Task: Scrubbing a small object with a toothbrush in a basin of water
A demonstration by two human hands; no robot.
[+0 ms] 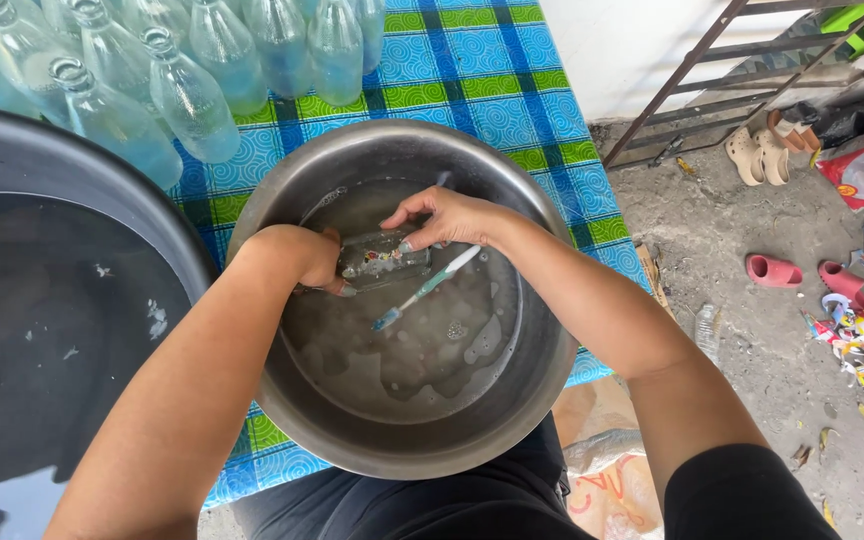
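Note:
A large steel basin of murky, soapy water stands on a blue and green checked tablecloth. Over the water I hold a clear glass bottle lying on its side, with a coloured label on it. My left hand grips its left end. My right hand rests on its right end and holds a white and teal toothbrush, whose bristles point down to the left, just above the water.
Several clear glass bottles lie at the top left of the table. A big dark tub of water sits at the left. On the concrete floor at the right lie red slippers, beige sandals, torn wrappers and a metal frame.

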